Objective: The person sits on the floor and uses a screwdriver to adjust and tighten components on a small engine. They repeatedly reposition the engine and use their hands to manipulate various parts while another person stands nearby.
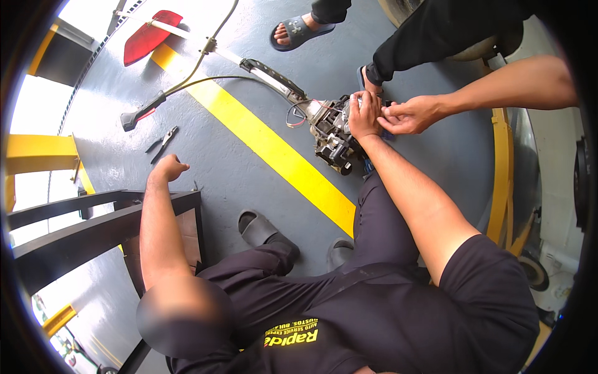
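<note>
A brush cutter lies across the floor, its exposed engine (pixel 333 134) between me and another person. My right hand (pixel 366 115) is closed over the engine's right end, fingers bent and the part beneath them hidden. The other person's hand (pixel 411 115) comes in from the right, fingers curled, close beside mine. A pale shaft (pixel 268 78) runs from the engine to a red guard (pixel 149 37). Cables join it to a black control handle (pixel 134 118). My left hand (pixel 169 167) is held out, curled with one digit sticking out, just below a pair of pliers (pixel 163 143) on the floor.
A black metal frame (pixel 106 230) stands under my left arm. Yellow posts rise at left (pixel 40 154) and right (pixel 500 181). A yellow stripe (pixel 268 146) crosses the grey floor. The other person's sandalled foot (pixel 299 32) is beyond the shaft; a vehicle (pixel 560 187) stands at right.
</note>
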Demonstrator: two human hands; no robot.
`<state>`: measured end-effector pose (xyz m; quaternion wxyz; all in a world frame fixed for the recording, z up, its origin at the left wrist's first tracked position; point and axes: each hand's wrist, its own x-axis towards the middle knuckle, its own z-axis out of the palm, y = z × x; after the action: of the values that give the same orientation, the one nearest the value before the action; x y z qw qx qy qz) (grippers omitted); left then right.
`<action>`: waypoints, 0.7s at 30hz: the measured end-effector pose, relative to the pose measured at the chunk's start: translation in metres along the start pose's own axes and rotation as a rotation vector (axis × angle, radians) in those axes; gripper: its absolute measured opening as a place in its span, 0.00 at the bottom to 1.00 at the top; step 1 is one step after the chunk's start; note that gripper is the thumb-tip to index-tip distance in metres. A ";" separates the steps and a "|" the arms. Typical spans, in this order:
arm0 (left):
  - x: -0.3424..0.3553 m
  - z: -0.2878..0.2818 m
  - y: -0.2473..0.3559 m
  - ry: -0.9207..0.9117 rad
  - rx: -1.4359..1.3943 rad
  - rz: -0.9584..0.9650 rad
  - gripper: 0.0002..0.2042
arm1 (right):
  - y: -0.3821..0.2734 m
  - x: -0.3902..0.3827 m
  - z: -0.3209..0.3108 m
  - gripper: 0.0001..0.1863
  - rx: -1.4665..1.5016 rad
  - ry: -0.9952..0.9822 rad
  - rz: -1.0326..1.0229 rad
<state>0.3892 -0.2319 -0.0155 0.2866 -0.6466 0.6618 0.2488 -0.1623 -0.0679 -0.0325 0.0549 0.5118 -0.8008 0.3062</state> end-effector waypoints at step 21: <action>0.180 -0.081 -0.005 1.091 -2.295 -0.330 0.22 | 0.035 -0.021 -0.076 0.17 -0.275 0.084 -0.286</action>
<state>0.3899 -0.4171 -0.0836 -0.7126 -0.6137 0.0126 0.3398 -0.1992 0.0002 0.0052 0.2008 0.5947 -0.7512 0.2043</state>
